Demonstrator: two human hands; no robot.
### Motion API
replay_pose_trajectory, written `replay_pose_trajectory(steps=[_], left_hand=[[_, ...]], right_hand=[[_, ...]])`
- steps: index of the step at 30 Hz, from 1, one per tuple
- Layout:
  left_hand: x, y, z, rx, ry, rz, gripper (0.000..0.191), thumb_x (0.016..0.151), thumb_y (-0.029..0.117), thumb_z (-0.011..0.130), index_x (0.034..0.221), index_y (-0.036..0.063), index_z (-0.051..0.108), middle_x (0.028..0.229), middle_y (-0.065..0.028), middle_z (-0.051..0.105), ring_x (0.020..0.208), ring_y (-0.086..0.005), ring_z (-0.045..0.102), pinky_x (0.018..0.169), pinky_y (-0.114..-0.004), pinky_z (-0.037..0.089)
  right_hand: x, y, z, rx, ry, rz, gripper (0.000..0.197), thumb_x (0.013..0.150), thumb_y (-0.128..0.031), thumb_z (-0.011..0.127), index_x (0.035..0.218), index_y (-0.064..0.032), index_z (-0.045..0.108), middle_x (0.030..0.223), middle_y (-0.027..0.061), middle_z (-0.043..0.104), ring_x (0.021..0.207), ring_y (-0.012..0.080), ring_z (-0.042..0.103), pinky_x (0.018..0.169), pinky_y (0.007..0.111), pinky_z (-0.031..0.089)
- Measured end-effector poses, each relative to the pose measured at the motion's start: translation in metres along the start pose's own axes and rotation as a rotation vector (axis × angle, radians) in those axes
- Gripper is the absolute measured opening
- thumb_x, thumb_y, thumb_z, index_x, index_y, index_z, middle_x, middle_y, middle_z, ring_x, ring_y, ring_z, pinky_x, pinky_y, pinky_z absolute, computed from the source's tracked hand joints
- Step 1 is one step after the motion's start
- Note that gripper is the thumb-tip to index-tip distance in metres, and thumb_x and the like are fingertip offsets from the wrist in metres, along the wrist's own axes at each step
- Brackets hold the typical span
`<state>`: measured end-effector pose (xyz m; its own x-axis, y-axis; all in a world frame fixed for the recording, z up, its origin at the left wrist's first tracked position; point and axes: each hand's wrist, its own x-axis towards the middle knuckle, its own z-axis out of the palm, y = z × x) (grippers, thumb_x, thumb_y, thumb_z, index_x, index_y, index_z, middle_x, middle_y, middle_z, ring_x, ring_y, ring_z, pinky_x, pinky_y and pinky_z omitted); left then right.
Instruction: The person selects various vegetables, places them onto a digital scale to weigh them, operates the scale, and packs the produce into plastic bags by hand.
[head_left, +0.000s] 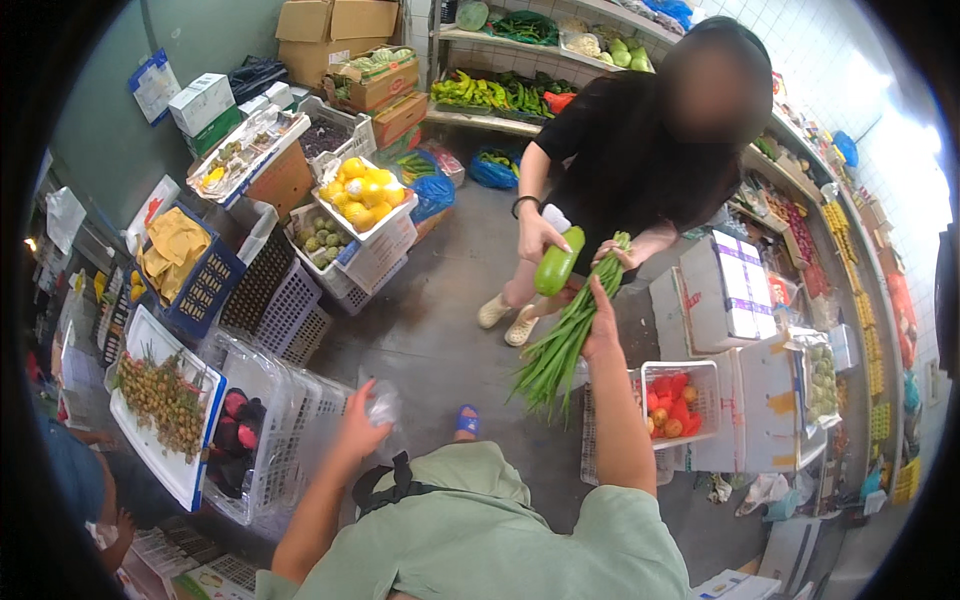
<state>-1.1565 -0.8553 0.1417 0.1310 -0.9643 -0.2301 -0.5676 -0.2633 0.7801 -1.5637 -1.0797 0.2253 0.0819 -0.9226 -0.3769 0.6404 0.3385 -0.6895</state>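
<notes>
In my right hand (601, 330) is a bunch of long green leaf stalks, probably garlic chives (559, 349), its leafy ends hanging toward me. A person (637, 150) in black faces me and grips the upper end of the same bunch with one hand (630, 251). Their other hand (541, 238) holds a smooth, light-green gourd (559, 262) beside it. Low on the left, my left hand (361, 424) has a crumpled clear plastic bag (385, 409) between its fingers, close to a white plastic crate (281, 420).
Crates of yellow citrus fruit (364, 193) and a tray of longan-like fruit clusters (161, 397) line the left. Foam boxes (720, 300) and a white basket of red-netted fruit (679, 431) stand right. Vegetable shelves (487, 120) run behind. Another person (82, 480) is at the left edge.
</notes>
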Motion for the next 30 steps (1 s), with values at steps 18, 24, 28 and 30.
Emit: replay_pose_trajectory(steps=[18, 24, 28, 30], left_hand=[[0.034, 0.185, 0.021, -0.381, 0.113, 0.106, 0.062, 0.088, 0.059, 0.064, 0.089, -0.0024, 0.072, 0.073, -0.0139, 0.069, 0.066, -0.0228, 0.064, 0.064, -0.038, 0.05], [-0.07, 0.137, 0.016, -0.547, 0.103, 0.058, 0.063, 0.085, 0.045, 0.075, 0.131, 0.0051, 0.061, 0.119, -0.0159, 0.068, 0.112, -0.0243, 0.064, 0.097, -0.035, 0.047], [-0.152, 0.098, 0.053, -0.516, 0.342, -0.007, 0.073, 0.083, 0.054, 0.073, 0.138, 0.0091, 0.056, 0.124, -0.0172, 0.064, 0.117, -0.031, 0.06, 0.101, -0.039, 0.044], [-0.203, 0.093, 0.068, -0.507, 0.46, -0.103, 0.075, 0.084, 0.054, 0.072, 0.141, 0.0104, 0.053, 0.126, -0.0167, 0.062, 0.12, -0.0313, 0.057, 0.103, -0.039, 0.043]], right_hand=[[-0.09, 0.127, 0.061, -0.043, -0.146, 0.227, 0.035, 0.096, -0.024, 0.062, 0.124, -0.0033, 0.06, 0.11, 0.008, 0.068, 0.097, 0.0225, 0.066, 0.083, 0.038, 0.057], [-0.13, 0.166, 0.027, -0.335, -0.608, 0.17, 0.059, 0.095, -0.025, 0.064, 0.142, 0.0015, 0.041, 0.138, 0.0149, 0.052, 0.127, 0.0291, 0.052, 0.108, 0.044, 0.043], [-0.149, 0.195, 0.022, -0.572, -0.894, 0.288, 0.069, 0.083, -0.02, 0.08, 0.139, 0.0011, 0.044, 0.133, 0.0143, 0.055, 0.122, 0.0285, 0.055, 0.105, 0.041, 0.044], [-0.167, 0.211, 0.022, -0.658, -1.019, 0.379, 0.071, 0.081, -0.019, 0.082, 0.138, 0.0008, 0.045, 0.131, 0.0137, 0.057, 0.12, 0.028, 0.056, 0.104, 0.04, 0.045]])
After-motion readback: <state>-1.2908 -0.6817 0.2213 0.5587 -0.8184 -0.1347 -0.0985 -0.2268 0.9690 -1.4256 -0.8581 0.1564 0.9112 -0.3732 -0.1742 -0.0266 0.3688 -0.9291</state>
